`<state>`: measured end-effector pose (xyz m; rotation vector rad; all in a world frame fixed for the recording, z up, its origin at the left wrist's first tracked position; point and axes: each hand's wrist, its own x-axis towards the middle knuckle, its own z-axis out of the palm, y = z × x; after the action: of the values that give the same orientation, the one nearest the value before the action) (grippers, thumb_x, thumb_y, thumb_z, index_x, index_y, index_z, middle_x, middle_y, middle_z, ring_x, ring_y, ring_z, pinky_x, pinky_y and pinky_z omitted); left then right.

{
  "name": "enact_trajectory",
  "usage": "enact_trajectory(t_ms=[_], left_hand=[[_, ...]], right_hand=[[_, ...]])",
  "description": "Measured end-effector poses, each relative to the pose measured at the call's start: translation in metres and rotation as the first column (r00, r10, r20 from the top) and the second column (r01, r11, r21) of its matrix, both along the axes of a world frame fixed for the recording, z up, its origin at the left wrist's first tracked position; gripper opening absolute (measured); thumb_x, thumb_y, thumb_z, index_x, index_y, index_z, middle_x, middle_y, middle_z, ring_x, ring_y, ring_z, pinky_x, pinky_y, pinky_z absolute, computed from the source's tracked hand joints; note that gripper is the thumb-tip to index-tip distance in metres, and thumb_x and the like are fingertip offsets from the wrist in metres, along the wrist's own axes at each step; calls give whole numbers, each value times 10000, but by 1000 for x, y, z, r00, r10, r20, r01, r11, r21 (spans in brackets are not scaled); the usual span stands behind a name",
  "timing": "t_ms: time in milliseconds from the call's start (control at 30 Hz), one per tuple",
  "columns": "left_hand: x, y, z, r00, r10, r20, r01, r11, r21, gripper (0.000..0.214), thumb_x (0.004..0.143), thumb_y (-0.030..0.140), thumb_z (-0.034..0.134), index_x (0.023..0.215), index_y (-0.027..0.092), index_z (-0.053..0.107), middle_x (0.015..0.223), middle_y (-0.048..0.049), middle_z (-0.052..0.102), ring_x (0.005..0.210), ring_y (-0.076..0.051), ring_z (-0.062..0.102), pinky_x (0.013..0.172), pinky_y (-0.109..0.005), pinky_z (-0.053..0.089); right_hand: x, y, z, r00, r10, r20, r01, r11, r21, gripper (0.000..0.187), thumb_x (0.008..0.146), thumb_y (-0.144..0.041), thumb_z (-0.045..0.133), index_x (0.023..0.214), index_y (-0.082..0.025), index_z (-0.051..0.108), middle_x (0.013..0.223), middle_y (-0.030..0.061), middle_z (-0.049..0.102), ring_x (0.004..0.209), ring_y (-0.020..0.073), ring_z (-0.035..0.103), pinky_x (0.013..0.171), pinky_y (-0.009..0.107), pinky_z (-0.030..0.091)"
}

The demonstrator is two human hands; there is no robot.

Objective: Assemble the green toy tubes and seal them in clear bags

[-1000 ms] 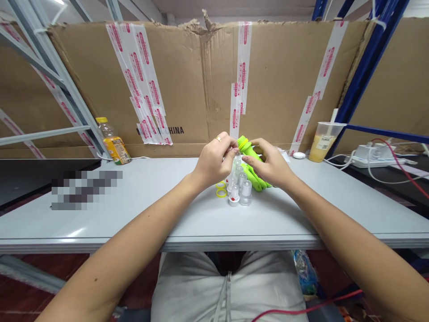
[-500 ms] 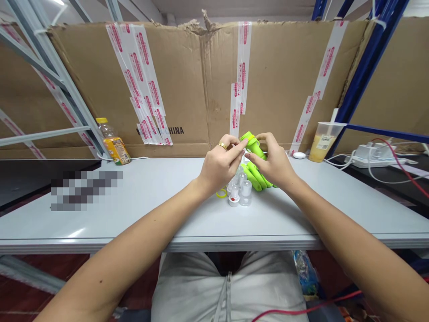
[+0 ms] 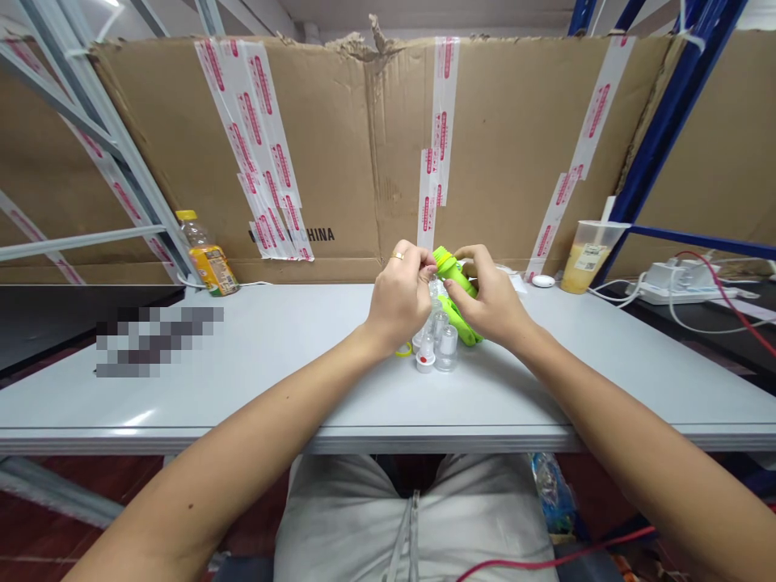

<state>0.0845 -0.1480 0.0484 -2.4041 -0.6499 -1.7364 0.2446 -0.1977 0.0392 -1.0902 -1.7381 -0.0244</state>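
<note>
Here, the right hand point(image 3: 492, 295) clamps one green tube point(image 3: 457, 273), while the left hand point(image 3: 400, 297), grip unclear, meets its upper end near one yellow ring point(image 3: 404, 355) and several clear pieces point(image 3: 447, 347).

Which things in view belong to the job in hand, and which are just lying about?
Likely part of the job:
- green tube, in the right hand
- green pieces on the table
- clear plastic pieces
- yellow ring

Apparently just lying about:
- bottle with yellow cap
- drink cup with straw
- power strip
</note>
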Motion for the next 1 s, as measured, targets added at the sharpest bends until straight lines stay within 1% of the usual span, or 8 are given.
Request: enact_trajectory(t_ms=[133,333,500,700,767,833,933,1000], left_hand=[[1,-1,-1,1000,25,-3,-25,999,44,137,913,94,444,844,207,481,875,-37,530,753,-167,523,673,-309,422],[-3,5,0,996,-75,-45,78,993,84,150,914,92,435,829,211,468,840,-30,515,719,-159,497,653,-307,414],[-4,3,4,991,-133,7,132,988,75,157,922,99,446,817,212,476,829,-32,531,761,-164,525,674,-310,434],[-2,1,2,989,-110,100,112,994,-16,95,954,219,507,860,213,494,854,-30,558,755,-153,542,689,-314,464],[-2,0,1,979,-131,159,141,989,-54,77,960,286,533,941,220,498,889,-29,574,767,-143,559,689,-300,481],[-2,-1,1,968,-167,185,182,981,-63,162,960,341,547,1065,229,495,987,-49,597,849,-147,592,723,-293,506],[-3,-1,2,967,-224,122,233,970,-63,326,957,390,556,1232,229,488,1178,-102,587,1010,-172,609,807,-306,528],[-3,-1,3,964,-259,49,263,960,-97,358,966,407,537,1271,223,507,1212,-112,589,1039,-183,615,821,-311,533]], right_hand=[[-5,-1,0,999,9,-44,-9,1000,-13,268,892,-323,562,1109,-242,428,837,10,622,639,166,558,574,297,374],[-7,1,-1,990,60,-129,-67,997,-49,272,886,-340,585,1093,-245,436,921,34,637,741,190,608,574,295,393],[-6,1,0,987,56,-150,-63,997,-39,267,874,-339,599,1089,-227,488,908,32,637,715,182,596,581,304,401],[-3,1,3,999,4,-34,-3,1000,22,132,878,-323,582,946,-213,556,796,18,608,692,178,530,619,314,389],[-1,2,4,999,-44,16,43,998,45,108,869,-309,587,881,-217,532,744,7,571,664,174,499,609,309,368],[2,3,4,994,-83,69,77,993,86,115,853,-282,604,856,-220,508,743,7,557,667,175,492,615,307,361],[6,4,4,980,-123,156,97,982,159,117,839,-248,618,887,-217,516,817,32,577,716,188,516,644,312,374],[8,4,4,965,-159,209,119,975,189,117,846,-248,612,934,-217,541,875,53,593,748,203,532,651,316,377]])
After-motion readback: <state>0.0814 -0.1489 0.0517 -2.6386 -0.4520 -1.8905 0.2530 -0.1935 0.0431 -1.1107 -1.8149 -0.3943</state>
